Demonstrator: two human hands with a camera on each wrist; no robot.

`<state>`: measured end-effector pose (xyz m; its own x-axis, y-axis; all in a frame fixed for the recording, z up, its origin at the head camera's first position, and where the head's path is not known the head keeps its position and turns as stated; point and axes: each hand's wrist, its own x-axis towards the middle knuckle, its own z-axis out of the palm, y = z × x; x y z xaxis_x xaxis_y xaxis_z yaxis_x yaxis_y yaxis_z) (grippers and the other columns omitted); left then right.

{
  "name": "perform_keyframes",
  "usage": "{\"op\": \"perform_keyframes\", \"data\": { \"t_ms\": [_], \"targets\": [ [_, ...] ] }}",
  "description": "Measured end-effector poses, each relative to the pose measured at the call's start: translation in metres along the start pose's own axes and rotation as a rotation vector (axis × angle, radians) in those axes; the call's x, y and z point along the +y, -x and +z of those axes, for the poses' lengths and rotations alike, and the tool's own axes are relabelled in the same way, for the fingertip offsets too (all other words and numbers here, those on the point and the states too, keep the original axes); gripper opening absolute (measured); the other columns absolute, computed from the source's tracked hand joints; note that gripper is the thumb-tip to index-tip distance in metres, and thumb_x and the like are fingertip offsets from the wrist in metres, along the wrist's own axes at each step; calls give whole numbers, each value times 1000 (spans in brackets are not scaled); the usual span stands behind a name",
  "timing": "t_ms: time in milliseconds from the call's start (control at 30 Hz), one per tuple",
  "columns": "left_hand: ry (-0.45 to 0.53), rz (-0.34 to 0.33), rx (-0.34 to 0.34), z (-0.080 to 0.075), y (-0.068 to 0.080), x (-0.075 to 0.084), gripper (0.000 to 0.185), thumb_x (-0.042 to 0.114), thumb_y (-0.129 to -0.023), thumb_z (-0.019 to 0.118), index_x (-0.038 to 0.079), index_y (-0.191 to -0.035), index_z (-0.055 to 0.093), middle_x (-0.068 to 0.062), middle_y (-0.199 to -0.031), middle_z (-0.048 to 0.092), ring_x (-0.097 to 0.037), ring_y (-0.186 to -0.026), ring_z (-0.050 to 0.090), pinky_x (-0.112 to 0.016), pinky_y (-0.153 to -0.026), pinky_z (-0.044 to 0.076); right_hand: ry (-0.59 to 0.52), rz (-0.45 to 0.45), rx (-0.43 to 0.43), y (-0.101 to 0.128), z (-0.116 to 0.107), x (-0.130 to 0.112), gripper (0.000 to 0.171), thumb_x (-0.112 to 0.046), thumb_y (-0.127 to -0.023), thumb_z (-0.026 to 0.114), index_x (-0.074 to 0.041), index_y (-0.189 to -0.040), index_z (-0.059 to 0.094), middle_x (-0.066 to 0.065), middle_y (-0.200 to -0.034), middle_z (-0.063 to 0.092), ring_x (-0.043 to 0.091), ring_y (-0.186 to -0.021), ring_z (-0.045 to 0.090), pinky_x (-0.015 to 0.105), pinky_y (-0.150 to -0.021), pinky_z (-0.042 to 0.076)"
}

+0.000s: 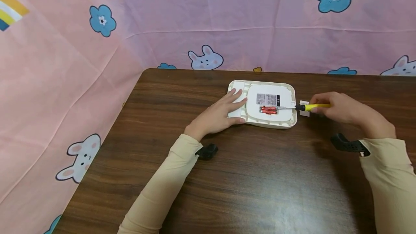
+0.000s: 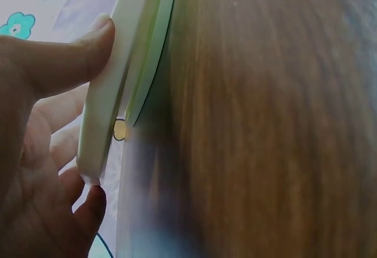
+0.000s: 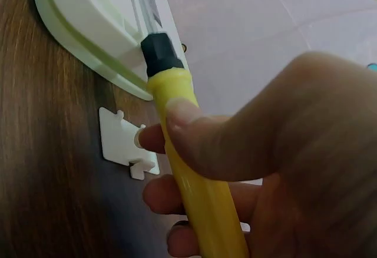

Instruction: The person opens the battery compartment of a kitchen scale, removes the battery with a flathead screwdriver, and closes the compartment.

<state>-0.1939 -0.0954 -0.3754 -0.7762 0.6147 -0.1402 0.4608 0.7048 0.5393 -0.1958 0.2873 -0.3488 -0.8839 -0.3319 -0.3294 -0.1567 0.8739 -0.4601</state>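
An upside-down white rectangular device (image 1: 286,122) lies on the table, with a printed label (image 1: 267,99) on its underside. Red batteries (image 1: 269,111) sit in its small compartment. My left hand (image 1: 221,114) rests spread over the device's left end, thumb against the near side. In the left wrist view the thumb (image 2: 97,49) presses the side wall. My right hand (image 1: 339,108) grips a screwdriver (image 3: 177,90) by its yellow handle, thumb along the top. Its metal shaft points left, the tip right at the batteries. A small white battery cover (image 3: 121,137) lies beside the device, partly behind the right fingers.
The dark wood-grain table (image 1: 260,176) stretches toward me and to both sides. Behind it and on the left hangs a pink cloth (image 1: 240,17) printed with rabbits and flowers. Black wrist straps (image 1: 347,144) stick out at both cuffs.
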Motion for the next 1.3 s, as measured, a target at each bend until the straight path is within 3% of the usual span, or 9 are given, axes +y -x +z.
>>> {"op": "perform_keyframes", "data": {
  "t_ms": [233, 500, 667, 867, 1100, 1300],
  "targets": [
    [-6, 1, 0, -1, 0, -1, 74, 49, -104, 63, 28, -167, 30, 7, -180, 9, -12, -167, -5, -44, -135, 16, 33, -19, 21, 1, -2, -1, 17, -15, -104, 64, -6, -118, 70, 8, -93, 67, 24, -83, 54, 36, -70, 41],
    [-14, -2, 1, -1, -1, -1, 74, 50, -104, 62, 28, -167, 30, 8, -179, 8, -12, -167, -4, -43, -135, 16, 150, 20, 136, 18, -16, -19, 32, -25, -102, 69, -4, -126, 74, 13, -101, 76, 26, -82, 56, 35, -65, 42],
    [-12, -4, 2, -1, -1, -1, 74, 50, -104, 62, 28, -167, 30, 7, -180, 9, -11, -167, -4, -44, -135, 17, 235, 20, 198, 26, -21, -35, 31, -27, -100, 71, -7, -123, 76, 10, -94, 77, 23, -70, 53, 35, -58, 38],
    [-9, -5, 2, 0, -1, -2, 74, 51, -104, 62, 28, -167, 31, 8, -180, 8, -10, -166, -5, -45, -135, 17, 255, 10, 184, 28, -18, -49, 27, -27, -98, 73, -11, -120, 78, 2, -84, 73, 21, -62, 48, 35, -54, 34],
    [-10, -2, 2, 0, -1, -2, 74, 51, -104, 62, 28, -167, 31, 7, -180, 8, -11, -166, -5, -45, -135, 16, 290, 36, 161, 28, -18, -57, 27, -24, -97, 73, -12, -120, 79, 17, -100, 76, 23, -68, 55, 36, -53, 38],
    [-22, -3, 4, 2, -2, -4, 74, 52, -103, 62, 30, -167, 31, 9, -179, 8, -10, -166, -6, -43, -135, 16, 365, 58, 189, 31, -16, -71, 27, -24, -95, 73, -12, -118, 80, 19, -104, 78, 24, -72, 61, 40, -56, 46]
  ]
}}
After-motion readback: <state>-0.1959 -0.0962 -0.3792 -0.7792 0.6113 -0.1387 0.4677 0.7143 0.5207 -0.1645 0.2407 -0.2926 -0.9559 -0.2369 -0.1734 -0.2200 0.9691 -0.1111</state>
